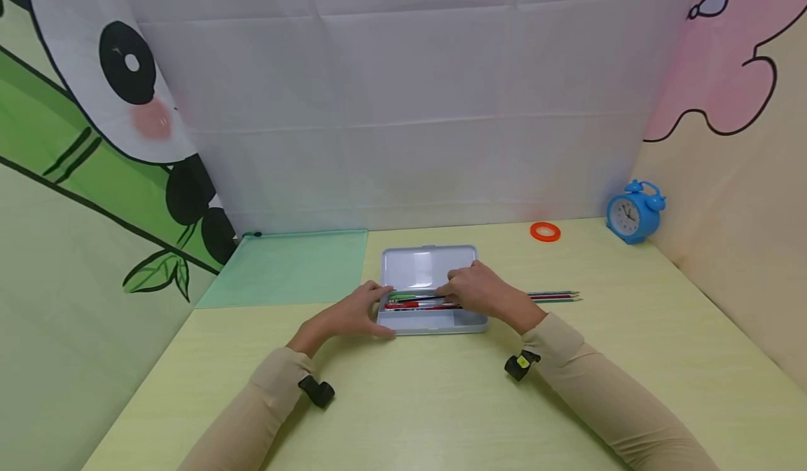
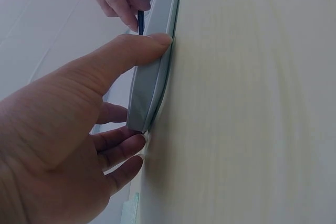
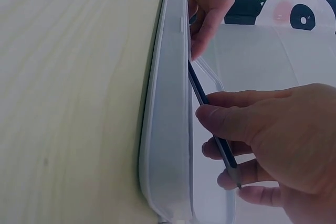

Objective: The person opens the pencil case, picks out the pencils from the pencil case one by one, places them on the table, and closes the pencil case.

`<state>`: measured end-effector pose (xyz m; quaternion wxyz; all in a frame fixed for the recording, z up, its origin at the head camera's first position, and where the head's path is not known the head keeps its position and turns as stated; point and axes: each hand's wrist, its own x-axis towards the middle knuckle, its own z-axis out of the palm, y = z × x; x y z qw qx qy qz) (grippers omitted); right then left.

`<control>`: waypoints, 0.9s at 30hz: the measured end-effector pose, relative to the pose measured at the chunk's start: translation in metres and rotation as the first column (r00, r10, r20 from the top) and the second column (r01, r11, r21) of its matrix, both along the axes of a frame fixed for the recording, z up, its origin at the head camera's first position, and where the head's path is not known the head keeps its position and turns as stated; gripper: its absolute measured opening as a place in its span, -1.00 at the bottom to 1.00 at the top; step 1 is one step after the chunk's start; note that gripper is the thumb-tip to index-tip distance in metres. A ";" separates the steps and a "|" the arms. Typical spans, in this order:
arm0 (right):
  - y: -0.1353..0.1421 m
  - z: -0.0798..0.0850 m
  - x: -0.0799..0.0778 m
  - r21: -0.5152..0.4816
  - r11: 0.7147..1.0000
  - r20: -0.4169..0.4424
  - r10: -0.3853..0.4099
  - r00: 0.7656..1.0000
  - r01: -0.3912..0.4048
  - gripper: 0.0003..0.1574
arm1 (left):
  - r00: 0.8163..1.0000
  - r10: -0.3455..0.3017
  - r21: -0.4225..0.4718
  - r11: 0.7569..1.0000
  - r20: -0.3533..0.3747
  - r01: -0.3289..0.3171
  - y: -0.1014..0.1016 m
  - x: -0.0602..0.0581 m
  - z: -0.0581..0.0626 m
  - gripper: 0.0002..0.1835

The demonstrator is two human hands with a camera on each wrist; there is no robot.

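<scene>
A white pencil case [image 1: 435, 331] lies open on the table, its lid [image 1: 429, 269] tilted back. My left hand [image 1: 353, 313] grips the case's left end, thumb on the front wall and fingers behind, as the left wrist view shows along the case wall [image 2: 149, 85]. With thumb and fingers, my right hand [image 1: 482, 290] pinches a dark pencil [image 3: 197, 85] over the tray. The pencil's sharpened tip points right, and its other end slants down to the case. Inside lie several pens and pencils, among them a red pen [image 1: 403, 305].
Several pencils [image 1: 564, 296] lie on the table right of the case, partly hidden by my right hand. An orange ring [image 1: 545, 231] and a blue alarm clock [image 1: 633, 213] stand toward the back right. A green mat [image 1: 296, 268] covers the back left.
</scene>
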<state>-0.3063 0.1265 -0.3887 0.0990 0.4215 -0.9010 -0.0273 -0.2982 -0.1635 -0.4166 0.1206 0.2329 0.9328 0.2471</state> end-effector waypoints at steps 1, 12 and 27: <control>0.000 0.000 0.000 -0.002 1.000 0.004 -0.004 1.000 0.004 -0.68 | 1.000 0.000 0.000 1.000 -0.002 0.000 0.000 0.000 0.000 0.04; -0.001 -0.004 -0.001 -0.003 1.000 -0.010 -0.020 1.000 0.020 -0.68 | 1.000 -0.003 0.012 1.000 0.000 0.003 0.001 0.000 0.000 0.04; 0.003 0.003 -0.002 -0.003 0.998 -0.042 -0.066 0.997 0.066 -0.67 | 1.000 -0.011 0.029 1.000 -0.002 0.011 0.001 0.000 0.000 0.05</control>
